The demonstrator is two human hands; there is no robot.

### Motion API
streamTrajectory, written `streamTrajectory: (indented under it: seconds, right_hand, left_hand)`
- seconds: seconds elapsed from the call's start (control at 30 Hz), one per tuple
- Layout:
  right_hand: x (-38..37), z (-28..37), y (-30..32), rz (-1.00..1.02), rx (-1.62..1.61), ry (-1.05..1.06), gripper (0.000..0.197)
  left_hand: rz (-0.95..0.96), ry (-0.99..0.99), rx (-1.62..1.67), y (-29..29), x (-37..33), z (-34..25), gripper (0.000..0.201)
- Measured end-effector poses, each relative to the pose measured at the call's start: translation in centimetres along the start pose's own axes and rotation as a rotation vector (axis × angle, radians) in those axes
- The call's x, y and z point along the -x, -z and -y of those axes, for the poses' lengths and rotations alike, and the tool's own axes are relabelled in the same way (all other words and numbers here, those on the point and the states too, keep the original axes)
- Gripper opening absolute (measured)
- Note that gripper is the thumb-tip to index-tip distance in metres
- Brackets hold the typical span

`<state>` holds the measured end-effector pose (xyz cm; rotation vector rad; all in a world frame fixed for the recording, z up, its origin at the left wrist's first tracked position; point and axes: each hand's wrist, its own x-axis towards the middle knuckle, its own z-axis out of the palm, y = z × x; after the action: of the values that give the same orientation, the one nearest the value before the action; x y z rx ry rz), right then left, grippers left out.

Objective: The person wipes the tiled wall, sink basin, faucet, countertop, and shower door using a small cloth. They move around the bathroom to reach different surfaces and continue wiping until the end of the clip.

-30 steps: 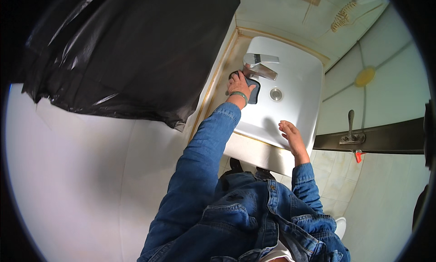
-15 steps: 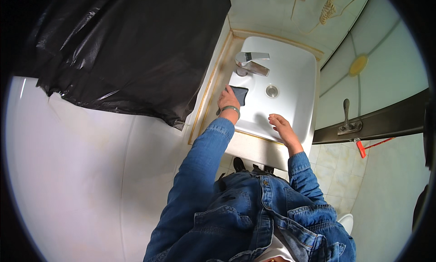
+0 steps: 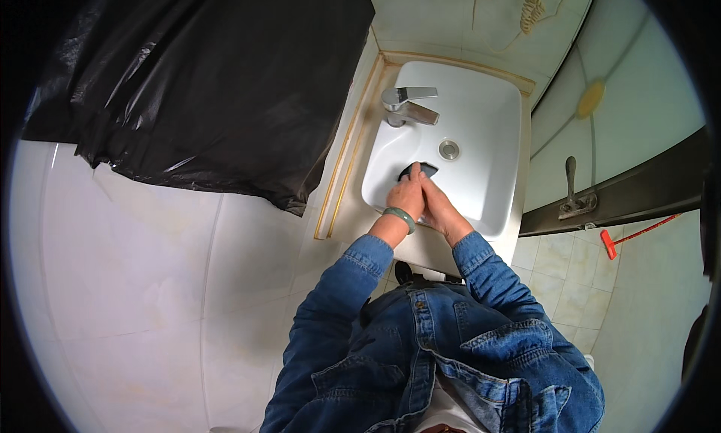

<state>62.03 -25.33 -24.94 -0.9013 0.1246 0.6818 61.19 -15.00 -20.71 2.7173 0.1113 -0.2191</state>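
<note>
Over the near left part of a white washbasin (image 3: 502, 170), my two hands are pressed together. A dark grey cloth (image 3: 426, 168) pokes out past the fingertips, bunched smaller, with its rest hidden between the palms. My left hand (image 3: 405, 197), with a green bangle at the wrist, grips it from the left. From the right, my right hand (image 3: 443, 206) closes against it, fingers together. Beyond the hands are the metal drain (image 3: 448, 149) and, at the basin's left side, a chrome single-lever tap (image 3: 411, 111). No running water shows at the spout.
Black plastic sheeting (image 3: 225, 87) hangs at the upper left beside the counter (image 3: 349, 215). On the right, a dark-framed glass door (image 3: 623, 102) with a lever handle (image 3: 577, 196) stands close to the basin. A red-headed long-handled tool (image 3: 608, 244) lies beyond it.
My left hand has brought the cloth from the basin's left edge toward its near middle. My right hand has moved left to meet it, and the spread cloth is now bunched between them.
</note>
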Motion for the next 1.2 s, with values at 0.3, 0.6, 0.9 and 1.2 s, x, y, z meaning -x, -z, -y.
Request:
streamTrajectory:
  seconds: [0.3, 0.6, 0.9, 1.2]
  right_hand:
    - [-7.5, 2.6, 4.3, -0.522, -0.070, 0.275, 0.029]
    - [-15.0, 0.7, 1.5, -0.400, 0.988, 0.854, 0.036]
    - [-20.1, 0.4, 3.1, -0.413, 0.848, 0.766, 0.038]
    - [-26.9, -0.1, 8.1, -0.379, 0.524, 0.517, 0.036]
  left_hand:
    - [-0.233, -0.018, 0.200, -0.4, -4.3, 3.4, 0.065]
    - [-0.079, 0.136, -0.190, -0.9, -8.8, 8.1, 0.076]
    - [-0.062, 0.119, -0.238, -0.8, -8.6, 8.0, 0.077]
    - [-0.005, 0.146, -0.227, -0.3, -8.7, 7.7, 0.077]
